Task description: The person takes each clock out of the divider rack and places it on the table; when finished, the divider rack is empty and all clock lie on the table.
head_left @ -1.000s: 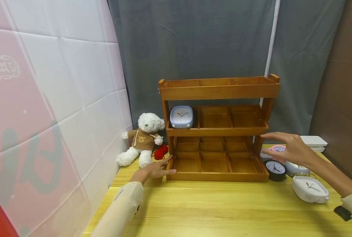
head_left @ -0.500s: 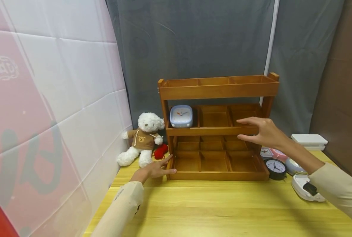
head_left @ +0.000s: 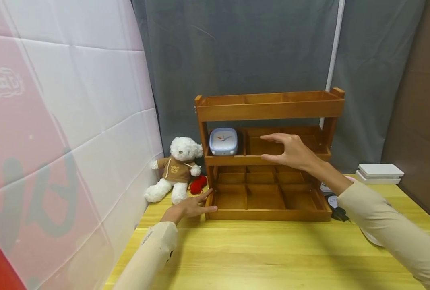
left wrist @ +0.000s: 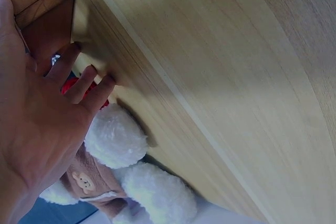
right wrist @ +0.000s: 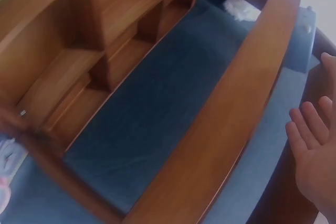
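Note:
A brown wooden rack (head_left: 273, 110) with three tiers of compartments stands on the table. On its middle tier, in the left compartment, sits a blue alarm clock (head_left: 224, 141) with a white face. My right hand (head_left: 290, 151) hovers before the middle tier, thumb and fingers apart, holding nothing. It covers part of the tier's compartments. In the right wrist view, that hand (right wrist: 317, 153) is at the right edge, below the clock's blue side (right wrist: 300, 40). Fingers spread, my left hand (head_left: 189, 208) touches the rack's lower left side. The left wrist view shows this hand (left wrist: 47, 116) too.
Left of the rack sits a white teddy bear (head_left: 176, 171) in a brown hoodie, beside red yarn (head_left: 198, 184). To the right, a black clock (head_left: 333, 201) and others are mostly hidden by my sleeve. Stacked white boxes (head_left: 379, 173) stand at the back right.
My right hand has moved left, from over the clocks at the right to the front of the middle tier. Its sleeve now covers more of those clocks. My left hand stays put.

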Demonstrator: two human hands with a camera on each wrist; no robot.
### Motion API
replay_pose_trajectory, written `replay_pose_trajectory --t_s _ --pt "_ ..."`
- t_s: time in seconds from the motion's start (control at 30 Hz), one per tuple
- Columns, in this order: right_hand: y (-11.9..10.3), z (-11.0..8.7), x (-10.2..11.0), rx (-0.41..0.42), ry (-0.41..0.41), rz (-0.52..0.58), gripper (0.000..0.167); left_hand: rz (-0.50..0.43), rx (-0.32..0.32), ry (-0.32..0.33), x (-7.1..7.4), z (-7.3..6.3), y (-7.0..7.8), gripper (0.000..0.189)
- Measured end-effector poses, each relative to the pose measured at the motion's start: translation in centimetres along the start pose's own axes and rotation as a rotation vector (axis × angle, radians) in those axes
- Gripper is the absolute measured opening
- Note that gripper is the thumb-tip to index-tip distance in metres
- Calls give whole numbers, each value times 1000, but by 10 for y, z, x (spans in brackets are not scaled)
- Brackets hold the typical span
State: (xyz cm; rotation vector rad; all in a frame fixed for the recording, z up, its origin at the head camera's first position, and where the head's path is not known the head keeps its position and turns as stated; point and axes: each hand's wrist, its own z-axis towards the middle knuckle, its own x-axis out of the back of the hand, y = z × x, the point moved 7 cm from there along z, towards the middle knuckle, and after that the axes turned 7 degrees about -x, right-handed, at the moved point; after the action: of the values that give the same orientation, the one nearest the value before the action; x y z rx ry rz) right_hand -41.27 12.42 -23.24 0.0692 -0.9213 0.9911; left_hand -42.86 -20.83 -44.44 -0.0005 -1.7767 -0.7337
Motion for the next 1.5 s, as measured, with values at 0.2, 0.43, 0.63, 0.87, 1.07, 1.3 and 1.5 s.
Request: replay_pose_trajectory --t_s 0.2,0.43,0.63,0.87,1.07,1.3,1.5 --pt "-13 23 -18 20 8 12 65 9 6 8 0 2 0 93" --pt "-26 46 -45 5 1 23 78 19 18 9 0 2 2 93" --pt "-31 63 -65 -11 -5 40 85 34 18 7 0 2 3 93" --pt "-30 75 -81 -58 -41 34 89 51 3 5 2 6 7 93" --pt "-25 79 -88 -101 -51 23 86 68 2 1 2 8 8 93" --pt "-22 81 -92 -97 -26 41 81 69 12 1 1 7 4 94" --pt "-25 78 -89 -77 26 71 81 66 16 1 -1 3 -5 94"
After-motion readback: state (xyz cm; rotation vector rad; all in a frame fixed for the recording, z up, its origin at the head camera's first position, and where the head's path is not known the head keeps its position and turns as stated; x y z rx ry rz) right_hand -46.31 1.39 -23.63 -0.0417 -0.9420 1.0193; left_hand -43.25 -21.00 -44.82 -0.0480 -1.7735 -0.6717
